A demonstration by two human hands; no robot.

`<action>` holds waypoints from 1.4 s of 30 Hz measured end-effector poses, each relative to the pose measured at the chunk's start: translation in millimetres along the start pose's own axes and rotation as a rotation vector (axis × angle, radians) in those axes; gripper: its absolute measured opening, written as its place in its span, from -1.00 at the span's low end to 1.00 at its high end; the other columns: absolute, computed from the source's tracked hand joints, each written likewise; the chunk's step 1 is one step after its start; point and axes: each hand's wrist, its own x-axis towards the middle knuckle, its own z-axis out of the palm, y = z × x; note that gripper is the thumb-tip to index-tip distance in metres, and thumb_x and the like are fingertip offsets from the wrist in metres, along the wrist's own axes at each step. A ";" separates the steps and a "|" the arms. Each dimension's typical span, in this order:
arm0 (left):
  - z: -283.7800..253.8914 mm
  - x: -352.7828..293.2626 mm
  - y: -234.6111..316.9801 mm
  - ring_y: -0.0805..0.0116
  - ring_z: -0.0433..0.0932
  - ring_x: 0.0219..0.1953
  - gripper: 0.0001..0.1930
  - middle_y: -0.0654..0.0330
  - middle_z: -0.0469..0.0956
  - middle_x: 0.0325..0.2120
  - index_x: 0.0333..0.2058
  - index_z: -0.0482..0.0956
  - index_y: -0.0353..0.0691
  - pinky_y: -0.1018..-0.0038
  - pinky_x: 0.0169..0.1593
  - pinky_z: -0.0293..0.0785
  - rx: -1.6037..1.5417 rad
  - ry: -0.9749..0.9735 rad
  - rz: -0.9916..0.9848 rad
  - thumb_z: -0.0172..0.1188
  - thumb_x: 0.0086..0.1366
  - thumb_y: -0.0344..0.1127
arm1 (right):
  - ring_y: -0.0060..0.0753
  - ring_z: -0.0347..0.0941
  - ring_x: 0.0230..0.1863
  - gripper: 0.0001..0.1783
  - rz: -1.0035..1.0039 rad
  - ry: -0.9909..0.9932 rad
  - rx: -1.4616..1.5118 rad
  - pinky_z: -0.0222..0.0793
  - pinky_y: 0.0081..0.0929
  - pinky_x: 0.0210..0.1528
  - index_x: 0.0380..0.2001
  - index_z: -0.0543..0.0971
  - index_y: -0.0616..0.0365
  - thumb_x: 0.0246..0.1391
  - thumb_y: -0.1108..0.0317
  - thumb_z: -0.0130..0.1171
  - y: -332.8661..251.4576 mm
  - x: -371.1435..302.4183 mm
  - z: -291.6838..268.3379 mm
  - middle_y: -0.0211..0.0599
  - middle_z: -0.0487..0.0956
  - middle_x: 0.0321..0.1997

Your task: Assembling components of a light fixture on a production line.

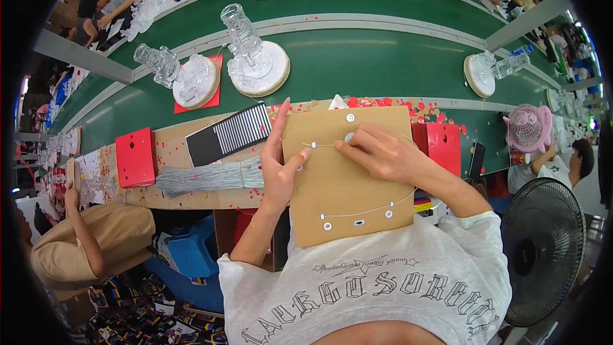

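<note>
A square brown cardboard panel [351, 185] leans against my body at the bench's near edge. My left hand [280, 169] grips its left edge, thumb on the face and index finger stretched up along the side. The right hand [386, 153] lies over the upper part, fingertips pinched at a thin pale wire [325, 146]. A round whitish disc [349, 137] shows beside those fingertips. Small white clips hold the wire, one near my left thumb. Lower down, another wire [357, 214] curves between clips, with round white fittings and a small slotted piece [359, 222] below it.
Bundled grey wires [211, 179], a black striped sheet [230, 133] and red cards [135, 158] lie left. More red cards [442, 147] are right, near a pink fan [529, 128]. Clear glass-like pieces on round bases [260, 70] stand on the green belt. A black fan [543, 252] stands right; co-workers sit around.
</note>
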 end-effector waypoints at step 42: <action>-19.7 36.6 8.9 -0.01 0.70 -0.22 -0.91 -0.05 0.65 -0.35 -0.33 0.57 -0.46 0.30 -0.19 0.65 1.175 -0.102 0.793 0.08 0.28 -0.64 | 0.06 0.57 0.04 -0.46 0.949 0.420 0.054 0.53 -0.25 0.00 -0.02 0.65 0.29 -0.18 0.47 0.46 -77.7 -68.8 4.0 0.10 0.51 0.25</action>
